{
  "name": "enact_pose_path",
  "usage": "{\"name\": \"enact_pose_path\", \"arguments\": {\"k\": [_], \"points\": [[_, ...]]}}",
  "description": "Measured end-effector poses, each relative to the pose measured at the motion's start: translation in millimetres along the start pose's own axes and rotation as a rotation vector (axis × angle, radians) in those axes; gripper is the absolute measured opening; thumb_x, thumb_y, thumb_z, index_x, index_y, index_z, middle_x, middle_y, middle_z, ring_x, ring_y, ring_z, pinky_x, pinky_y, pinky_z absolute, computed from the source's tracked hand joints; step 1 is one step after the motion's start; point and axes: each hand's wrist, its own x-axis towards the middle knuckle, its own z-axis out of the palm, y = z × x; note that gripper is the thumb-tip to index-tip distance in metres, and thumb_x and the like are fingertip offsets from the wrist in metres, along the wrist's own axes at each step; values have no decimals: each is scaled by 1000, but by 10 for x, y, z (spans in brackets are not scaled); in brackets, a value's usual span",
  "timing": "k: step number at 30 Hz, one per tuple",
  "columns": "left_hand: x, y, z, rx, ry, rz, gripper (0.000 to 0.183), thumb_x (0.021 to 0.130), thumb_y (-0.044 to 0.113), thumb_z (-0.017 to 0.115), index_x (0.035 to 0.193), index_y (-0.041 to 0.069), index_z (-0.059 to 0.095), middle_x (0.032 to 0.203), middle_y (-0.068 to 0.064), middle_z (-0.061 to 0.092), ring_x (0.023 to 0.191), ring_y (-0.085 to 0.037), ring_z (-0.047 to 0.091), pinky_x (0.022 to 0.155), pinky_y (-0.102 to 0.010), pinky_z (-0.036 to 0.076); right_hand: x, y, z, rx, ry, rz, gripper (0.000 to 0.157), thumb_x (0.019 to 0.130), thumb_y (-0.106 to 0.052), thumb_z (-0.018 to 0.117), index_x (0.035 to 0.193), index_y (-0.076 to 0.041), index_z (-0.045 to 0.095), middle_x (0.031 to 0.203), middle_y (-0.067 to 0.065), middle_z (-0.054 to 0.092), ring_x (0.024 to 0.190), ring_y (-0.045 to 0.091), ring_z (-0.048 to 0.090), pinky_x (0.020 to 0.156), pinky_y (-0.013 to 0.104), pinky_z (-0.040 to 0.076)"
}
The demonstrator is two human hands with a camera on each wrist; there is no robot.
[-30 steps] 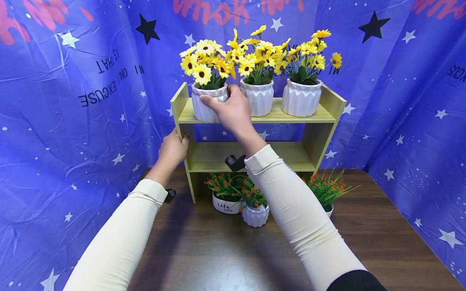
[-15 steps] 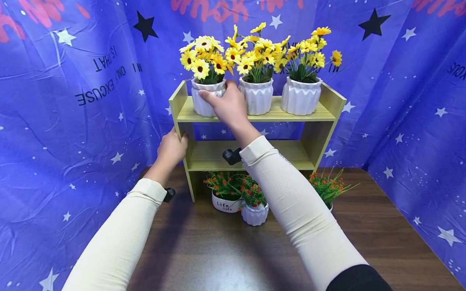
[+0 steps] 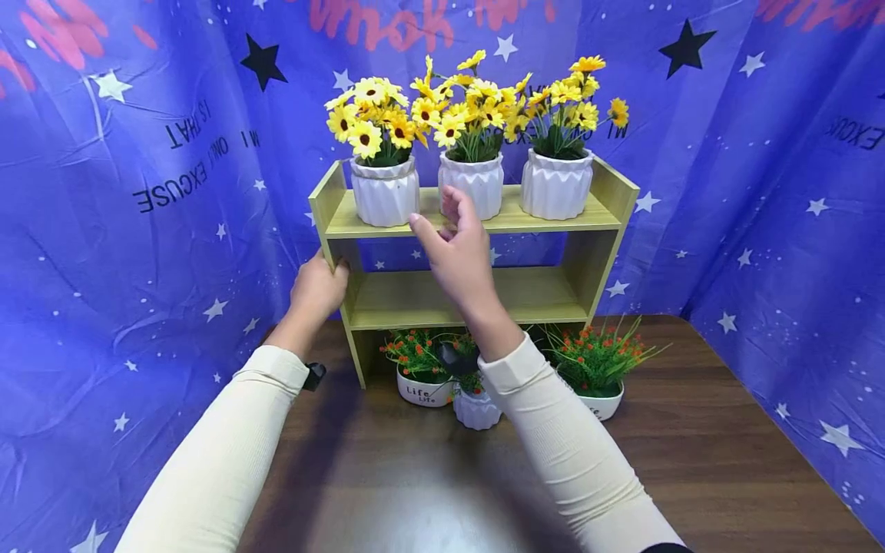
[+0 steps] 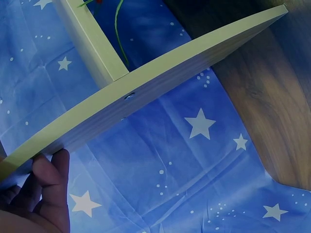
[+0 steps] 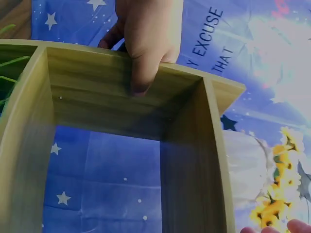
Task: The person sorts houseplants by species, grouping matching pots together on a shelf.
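The left hand [image 3: 319, 288] grips the left side panel [image 3: 328, 192] of the wooden shelf [image 3: 390, 296], thumb [image 5: 143, 80] inside; the right hand [image 3: 463, 253] is free, fingers loosely bent, before the top board [image 3: 512, 211] near the left white pot [image 3: 385, 193]. A blue starry curtain [image 3: 173, 261] hangs behind the brown table [image 3: 698, 415], on which the shelf stands. Three white pots [image 3: 487, 184] of yellow flowers [image 3: 365, 140] line its top board; three red-flowered plants [image 3: 600, 361] stand at its foot.

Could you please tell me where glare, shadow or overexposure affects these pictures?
Head view: pale glare on the table, with a dark shadow to the left of it; right wrist view: the white pot and yellow flowers look washed out; left wrist view: dimmer overall, though the shelf edge stays distinct.
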Motion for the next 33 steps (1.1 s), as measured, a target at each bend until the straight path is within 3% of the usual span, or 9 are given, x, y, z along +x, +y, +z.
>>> {"name": "enact_pose_path", "arguments": {"k": [6,11,26,33], "points": [[-13,-11,27,-6,4,7,38,102,32,43,127,6,53,124,-28,62,111,-48,59,84,-64,45,-320,81,-234,37,58,-61,55,90,-19,71,137,0,51,140,13,54,130,20,51,101,36,46],[-12,-2,5,0,17,14,38,102,32,42,126,5,53,124,-29,60,112,-50,58,84,-65,45,-553,176,-400,17,97,-88,50,91,-17,69,136,-3,52,136,5,57,126,13,52,100,37,46],[-8,-9,11,-5,13,30,38,102,30,43,127,4,52,124,-31,60,112,-51,57,83,-65,44,-1011,638,-820,-101,102,-14,60,88,-17,75,140,-5,49,140,3,54,129,14,49,102,40,43],[-31,-6,2,13,7,10,38,102,31,42,127,4,52,124,-32,59,112,-52,57,83,-65,45,-1242,904,-1056,-163,115,39,62,86,-13,77,140,0,49,140,17,54,129,22,50,102,42,42]]}}
